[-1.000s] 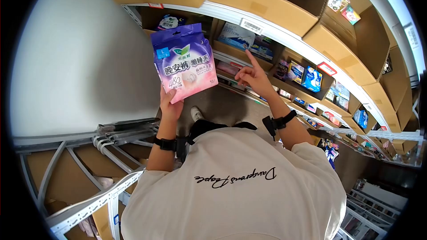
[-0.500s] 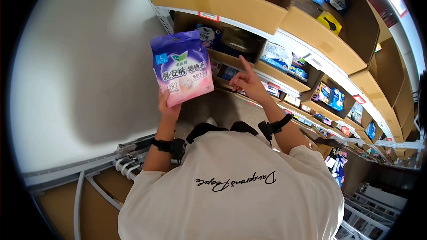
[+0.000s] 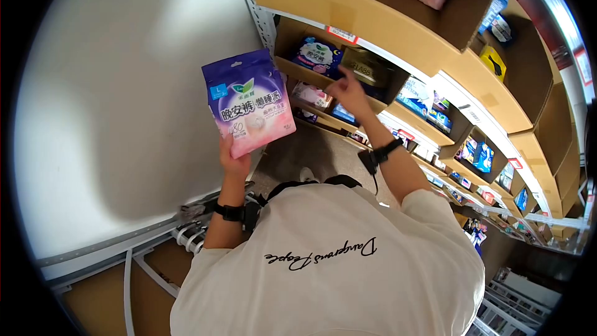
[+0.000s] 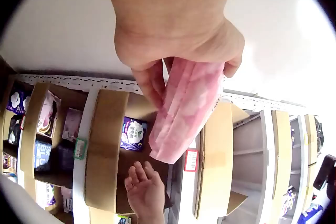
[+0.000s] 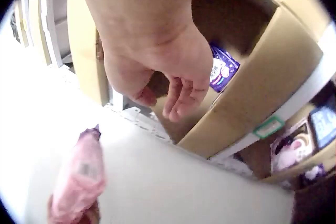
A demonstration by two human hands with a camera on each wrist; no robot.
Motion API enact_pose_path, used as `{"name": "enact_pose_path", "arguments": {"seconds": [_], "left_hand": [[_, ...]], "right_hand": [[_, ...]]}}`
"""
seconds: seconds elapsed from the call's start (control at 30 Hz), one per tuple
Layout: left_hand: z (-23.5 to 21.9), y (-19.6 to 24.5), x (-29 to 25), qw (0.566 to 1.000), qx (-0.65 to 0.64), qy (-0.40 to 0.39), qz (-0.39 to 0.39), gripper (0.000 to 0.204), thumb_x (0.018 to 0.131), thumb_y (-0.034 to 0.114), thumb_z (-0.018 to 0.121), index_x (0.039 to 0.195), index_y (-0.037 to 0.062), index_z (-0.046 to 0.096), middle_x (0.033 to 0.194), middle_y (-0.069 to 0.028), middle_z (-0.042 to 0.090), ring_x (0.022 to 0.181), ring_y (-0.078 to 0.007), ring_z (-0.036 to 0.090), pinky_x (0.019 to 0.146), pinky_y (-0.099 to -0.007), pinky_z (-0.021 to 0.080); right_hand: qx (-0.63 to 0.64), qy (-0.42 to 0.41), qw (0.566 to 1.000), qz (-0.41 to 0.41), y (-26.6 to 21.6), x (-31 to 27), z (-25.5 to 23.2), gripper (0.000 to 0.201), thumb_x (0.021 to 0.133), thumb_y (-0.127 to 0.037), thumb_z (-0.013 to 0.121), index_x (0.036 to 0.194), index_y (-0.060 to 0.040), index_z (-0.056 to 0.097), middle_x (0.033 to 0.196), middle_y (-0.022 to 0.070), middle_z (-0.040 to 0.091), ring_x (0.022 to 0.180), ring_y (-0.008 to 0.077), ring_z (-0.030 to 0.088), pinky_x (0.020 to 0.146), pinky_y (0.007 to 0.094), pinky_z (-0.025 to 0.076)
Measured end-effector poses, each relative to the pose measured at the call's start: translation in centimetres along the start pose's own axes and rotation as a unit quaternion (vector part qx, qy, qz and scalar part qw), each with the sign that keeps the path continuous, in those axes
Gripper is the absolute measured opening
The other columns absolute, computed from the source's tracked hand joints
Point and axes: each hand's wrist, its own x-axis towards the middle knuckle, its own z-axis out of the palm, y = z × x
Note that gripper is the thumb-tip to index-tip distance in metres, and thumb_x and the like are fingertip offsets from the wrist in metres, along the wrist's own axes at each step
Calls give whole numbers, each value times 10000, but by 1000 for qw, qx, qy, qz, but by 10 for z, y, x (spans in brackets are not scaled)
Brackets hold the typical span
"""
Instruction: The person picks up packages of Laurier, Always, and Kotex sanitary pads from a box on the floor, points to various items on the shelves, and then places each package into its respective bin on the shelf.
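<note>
My left hand [image 3: 235, 160] grips the lower edge of a purple-and-pink pack of overnight sanitary pants [image 3: 249, 102], its printed front facing up and its top free. In the left wrist view, the pack's pink underside [image 4: 189, 108] shows between thumb and fingers. My right hand [image 3: 349, 93] holds nothing; its fingers are loosely bent at the front of a cardboard shelf bin. Inside that bin lies a similar dark purple pack [image 3: 317, 55], with a dark gold-lettered pack [image 3: 365, 70] beside it. In the right wrist view, the purple pack [image 5: 223, 69] appears just beyond my fingers.
Shelves of cardboard bins [image 3: 373, 15] with price tags [image 3: 342, 34] run along the front and right, holding several packs. A white wall [image 3: 124, 99] stands at the left. Metal rails [image 3: 127, 292] and brown board lie at lower left.
The view has swung left along the shelves, bringing the bin with the purple pack nearer the middle. My right hand now overlaps that bin's front; my left hand still holds its pack.
</note>
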Motion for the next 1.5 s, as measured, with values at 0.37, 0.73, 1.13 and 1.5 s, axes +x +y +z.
{"name": "enact_pose_path", "arguments": {"seconds": [0.37, 0.73, 1.13, 1.5], "left_hand": [[-14, 28, -4, 1000, -12, -21, 13, 558, 891, 210, 528, 1414, 60, 404, 1399, -126, 493, 1309, -324, 468, 1096, -545, 359], [-17, 43, -13, 1000, 4, -20, 17, 599, 880, 167, 554, 1436, 59, 358, 1408, -139, 471, 1319, -336, 449, 1099, -537, 366], [41, 28, 12, 990, 103, -94, 1, 697, 836, 79, 585, 1454, -8, 275, 1375, -169, 455, 1279, -304, 481, 1064, -428, 417], [145, 2, 5, 963, 124, -217, -105, 682, 833, 59, 591, 1437, 22, 276, 1324, -171, 480, 1209, -281, 530, 1009, -386, 459]], "right_hand": [[-79, 67, 965, 243, 138, 180, 20, 462, 814, -267, 705, 1110, 83, 650, 1049, 196, 701, 895, 272, 697, 824, 370, 542], [230, 185, 937, 185, 57, 132, 7, 231, 861, -140, 713, 1065, -65, 636, 967, 55, 656, 813, 209, 619, 728, 385, 520], [401, -66, 909, 90, -20, -106, -90, 339, 907, -51, 641, 1239, -40, 575, 1190, 70, 649, 1078, 179, 622, 938, 336, 509], [433, -214, 866, 126, -65, -206, -64, 467, 932, -149, 658, 1366, -70, 504, 1226, 56, 641, 1081, 146, 608, 909, 312, 516]]}}
